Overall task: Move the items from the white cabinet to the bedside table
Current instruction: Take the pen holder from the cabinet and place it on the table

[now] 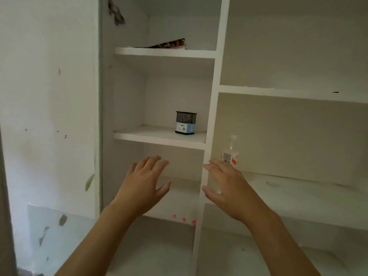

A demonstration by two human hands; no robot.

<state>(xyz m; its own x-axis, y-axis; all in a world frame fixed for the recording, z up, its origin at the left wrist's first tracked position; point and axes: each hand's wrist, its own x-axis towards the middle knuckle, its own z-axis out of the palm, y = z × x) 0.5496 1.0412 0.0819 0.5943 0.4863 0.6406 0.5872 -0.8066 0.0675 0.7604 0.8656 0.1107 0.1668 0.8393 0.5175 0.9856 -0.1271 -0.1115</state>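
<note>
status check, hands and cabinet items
Left hand and right hand open, empty. Mesh pen holder on middle shelf; clear bottle just beyond right fingertips. Nothing blocking either.

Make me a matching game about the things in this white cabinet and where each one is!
Things:
1. mesh pen holder
2. clear bottle
3. patterned paper
4. left hand

Places:
A. top shelf of the narrow left column
B. wide right compartment, just past the right hand
C. middle shelf of the narrow left column
D. raised before the lower left compartment, holding nothing

Pairs: 1-C, 2-B, 3-A, 4-D
</note>
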